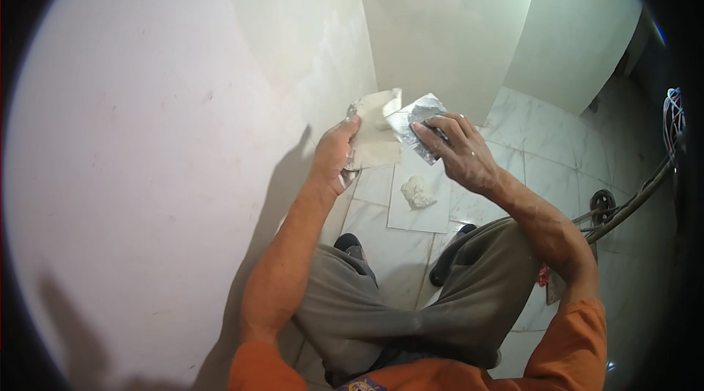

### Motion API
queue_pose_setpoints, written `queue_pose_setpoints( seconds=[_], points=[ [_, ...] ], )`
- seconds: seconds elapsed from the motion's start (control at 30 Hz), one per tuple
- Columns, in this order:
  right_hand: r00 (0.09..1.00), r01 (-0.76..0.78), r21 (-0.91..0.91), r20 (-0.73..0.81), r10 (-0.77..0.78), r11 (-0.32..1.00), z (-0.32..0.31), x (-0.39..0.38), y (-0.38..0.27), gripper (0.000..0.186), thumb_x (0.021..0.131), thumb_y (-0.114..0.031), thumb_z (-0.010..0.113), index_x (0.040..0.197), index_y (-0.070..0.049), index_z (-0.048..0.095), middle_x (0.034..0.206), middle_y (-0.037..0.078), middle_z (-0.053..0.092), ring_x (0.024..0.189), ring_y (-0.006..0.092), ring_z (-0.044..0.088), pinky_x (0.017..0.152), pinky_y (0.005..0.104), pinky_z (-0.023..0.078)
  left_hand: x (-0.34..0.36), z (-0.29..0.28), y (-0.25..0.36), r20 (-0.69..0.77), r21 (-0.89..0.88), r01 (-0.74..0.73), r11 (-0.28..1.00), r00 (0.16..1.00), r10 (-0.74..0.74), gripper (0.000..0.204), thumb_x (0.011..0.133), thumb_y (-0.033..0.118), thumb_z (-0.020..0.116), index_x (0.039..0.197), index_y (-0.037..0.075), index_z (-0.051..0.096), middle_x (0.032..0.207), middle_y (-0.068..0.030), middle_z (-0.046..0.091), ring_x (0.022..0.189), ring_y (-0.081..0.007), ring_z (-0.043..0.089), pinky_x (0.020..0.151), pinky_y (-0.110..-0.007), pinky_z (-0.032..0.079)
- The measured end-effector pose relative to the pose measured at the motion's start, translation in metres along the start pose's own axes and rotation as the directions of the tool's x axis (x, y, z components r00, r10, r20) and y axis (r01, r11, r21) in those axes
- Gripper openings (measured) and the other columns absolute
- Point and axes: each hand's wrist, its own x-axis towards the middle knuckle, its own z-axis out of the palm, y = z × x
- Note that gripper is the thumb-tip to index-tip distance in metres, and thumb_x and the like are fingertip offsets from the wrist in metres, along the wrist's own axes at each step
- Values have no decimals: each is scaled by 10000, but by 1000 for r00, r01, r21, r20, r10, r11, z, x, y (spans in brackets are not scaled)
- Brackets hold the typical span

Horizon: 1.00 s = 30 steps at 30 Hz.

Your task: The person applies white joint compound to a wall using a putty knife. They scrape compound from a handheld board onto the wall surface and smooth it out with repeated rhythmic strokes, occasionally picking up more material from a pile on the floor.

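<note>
Left hand [337, 145] in the head view is closed on the left edge of a cream board [372, 138], held up above the tiled floor [392, 255]; right hand [463, 155], fingers curled, grips a silvery scraper [400, 124] by the board's right edge. White panel [411, 220] below bears a pale lump [417, 193]. Board looks smeared, whitest at its upper right corner.

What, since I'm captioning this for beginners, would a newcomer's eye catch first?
Probably the left hand holding a cream board near the centre, with a flat scraper in the right hand to its right. Below, a pale lump sits on a white panel on the floor. Coloured wires near the right edge might stand out next.
</note>
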Motion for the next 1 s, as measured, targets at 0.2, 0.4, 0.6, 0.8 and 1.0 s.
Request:
queue_pose_setpoints(
  seconds=[0.2,0.4,0.6,0.8,1.0],
  points=[
    [966,-254,90,69,249,963,4,-30,15,328,871,14,545,1185,-31,627,1035,153,602,956,326,574,840,395,473,-2,-10,13,-145,88,-146,985,977,158,316,974,339,572,1162,90,619,941,-24,660,759,-104,633,586,-277,494],
    [603,-730,633,419,678,258,-12,1,-24,256,966,-144,509,1067,82,574,798,110,613,739,149,548,698,351,477,-9,1,7,-71,570,-610,551,632,772,305,1051,266,434,990,-18,523,776,-29,522,689,-139,468,635,-310,423],
    [631,-700,681,446,635,217,-4,16,-50,262,1004,-171,485,1098,59,568,901,42,595,855,116,540,786,298,471,-17,23,-9,76,764,-608,215,415,906,296,1060,231,405,990,-44,489,675,-105,506,593,-182,468,566,-344,407],
    [649,-613,744,282,707,265,-4,26,-60,300,1001,-201,473,1097,71,558,869,64,593,824,132,525,781,309,469,-29,43,-15,193,773,-633,46,303,933,205,1041,143,446,1089,-53,481,637,-96,515,509,-184,486,489,-330,390],
    [595,-688,701,394,701,190,-11,32,-56,294,987,-162,458,1142,76,534,814,94,599,771,147,547,753,337,481,-24,47,-23,356,785,-615,-72,355,864,196,1031,119,462,1101,-61,498,612,-116,521,498,-237,514,473,-357,383]
  ],
)
